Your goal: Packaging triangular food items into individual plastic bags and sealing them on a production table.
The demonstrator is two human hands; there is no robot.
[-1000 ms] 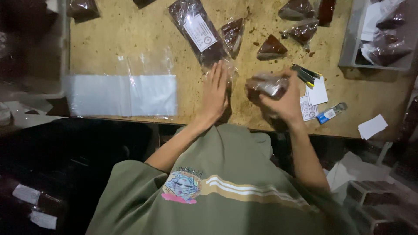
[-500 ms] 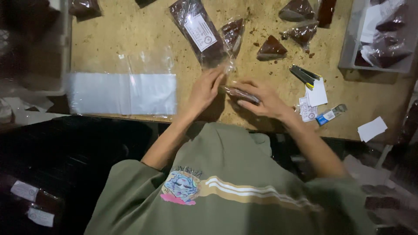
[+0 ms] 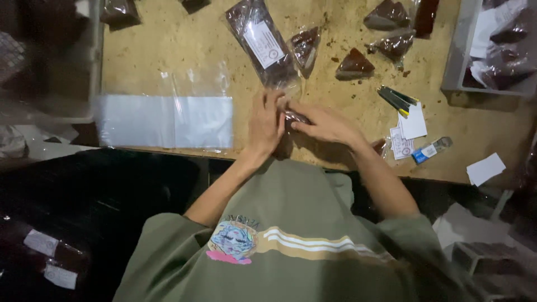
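Note:
My left hand (image 3: 266,124) and my right hand (image 3: 324,124) meet over the wooden table (image 3: 168,56) near its front edge. Between them they pinch a small clear packet of dark brown stuff (image 3: 293,117); most of it is hidden by my fingers. Just beyond my hands lies a long clear bag with a white label (image 3: 262,42) and dark contents. A small open bag with a brown wedge (image 3: 305,47) lies beside it.
A stack of flat clear bags (image 3: 165,120) lies at the left. Brown wedges (image 3: 354,64) sit at the back right, pens (image 3: 396,98), paper slips (image 3: 413,126) and a small blue-ended tool (image 3: 430,150) at the right. A grey tray (image 3: 486,50) holds more packets.
My hands have come together from apart. The packet, held in the right hand alone a second ago, is now pinched between both and held lower, closer to the table's front edge.

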